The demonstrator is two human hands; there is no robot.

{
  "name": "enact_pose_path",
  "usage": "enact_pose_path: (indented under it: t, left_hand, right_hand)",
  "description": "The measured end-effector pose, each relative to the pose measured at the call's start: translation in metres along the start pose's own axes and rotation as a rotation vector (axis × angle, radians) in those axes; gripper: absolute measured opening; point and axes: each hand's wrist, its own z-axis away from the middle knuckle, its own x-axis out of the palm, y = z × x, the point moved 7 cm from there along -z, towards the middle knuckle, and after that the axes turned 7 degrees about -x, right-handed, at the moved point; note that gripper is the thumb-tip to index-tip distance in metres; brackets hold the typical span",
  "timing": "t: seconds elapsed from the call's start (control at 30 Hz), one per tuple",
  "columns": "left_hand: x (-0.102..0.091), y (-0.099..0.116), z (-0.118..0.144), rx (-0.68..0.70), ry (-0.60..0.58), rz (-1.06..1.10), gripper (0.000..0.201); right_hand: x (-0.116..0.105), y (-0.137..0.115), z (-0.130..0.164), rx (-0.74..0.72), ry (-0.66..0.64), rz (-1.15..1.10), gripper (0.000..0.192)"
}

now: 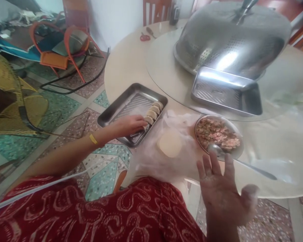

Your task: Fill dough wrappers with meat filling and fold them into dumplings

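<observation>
My left hand [134,124] reaches into a metal tray [108,112], its fingers closed around a dumpling [145,127] that they partly hide. That dumpling is at the near end of a row of several folded dumplings [152,113] along the tray's right side. Palm up and fingers spread, my right hand [222,195] is empty in front of a bowl of minced filling [218,132]. A spoon [255,169] rests on the bowl's rim, its handle over the table. Between my hands, a stack of round dough wrappers [170,144] lies on a plastic sheet [151,161].
A second, deeper metal tray [227,92] leans by a large overturned metal colander [232,40] on the round table's raised turntable [161,64]. Red-handled scissors [144,37] and a dark bottle [175,15] are at the back. Chairs [58,60] stand on the left.
</observation>
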Motion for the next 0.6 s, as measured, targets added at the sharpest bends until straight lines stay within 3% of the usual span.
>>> enact_pose_path:
  t: [0.37, 0.47, 0.6]
  left_hand:
    - [0.013, 0.000, -0.009, 0.038, -0.059, -0.069, 0.024]
    - [0.005, -0.001, -0.007, 0.044, -0.008, -0.094, 0.025]
    - [-0.019, -0.010, 0.003, -0.039, 0.096, -0.110, 0.026]
  right_hand:
    - [-0.005, 0.003, -0.003, 0.034, 0.080, -0.003, 0.062]
    - [-0.007, 0.002, -0.002, 0.028, 0.097, 0.002, 0.063]
    - [-0.012, 0.001, -0.001, 0.001, 0.114, 0.014, 0.063]
